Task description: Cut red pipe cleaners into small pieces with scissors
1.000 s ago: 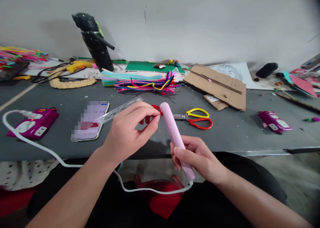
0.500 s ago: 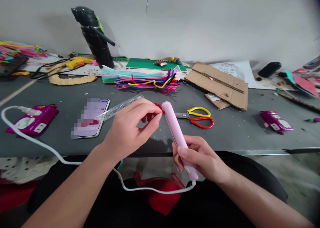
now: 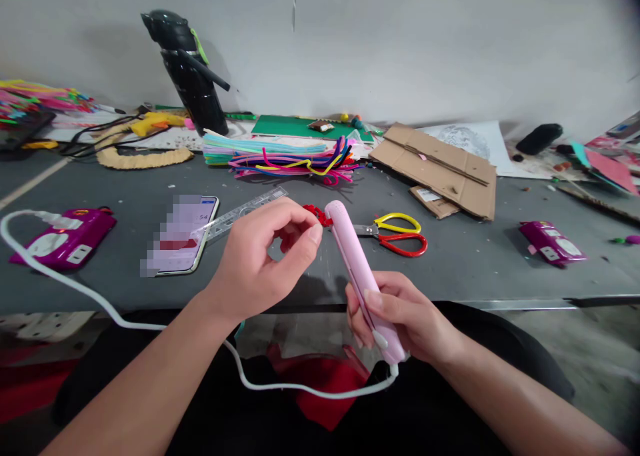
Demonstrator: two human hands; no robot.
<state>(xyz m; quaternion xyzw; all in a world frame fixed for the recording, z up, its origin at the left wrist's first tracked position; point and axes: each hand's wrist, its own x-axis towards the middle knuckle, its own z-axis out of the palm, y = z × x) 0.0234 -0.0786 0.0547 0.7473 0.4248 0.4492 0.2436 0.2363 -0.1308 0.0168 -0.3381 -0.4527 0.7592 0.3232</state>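
Observation:
My right hand (image 3: 393,313) is wrapped round a slim pink hair straightener (image 3: 357,263), tilted with its tip up and to the left. Its white cord leaves the lower end. A small curled red pipe cleaner (image 3: 324,217) shows at the straightener's tip, running behind the fingertips of my left hand (image 3: 270,253). That hand is closed in a pinch on it, though the exact contact is hidden. Scissors (image 3: 400,233) with one yellow and one red handle lie just behind the straightener. Beyond my left hand is a clear ruler (image 3: 240,214).
Left of my hands lie a phone (image 3: 187,236) and a purple power strip (image 3: 70,239) with the white cord (image 3: 95,296) plugged in. Bundled pipe cleaners (image 3: 295,159), cardboard (image 3: 440,169) and a black thermos (image 3: 193,76) stand behind. Another purple strip (image 3: 553,243) is at right.
The straightener has shifted slightly right and down at its lower end, with its plates' gap now more visible. More of the red pipe cleaner shows between the left fingertips and the tip.

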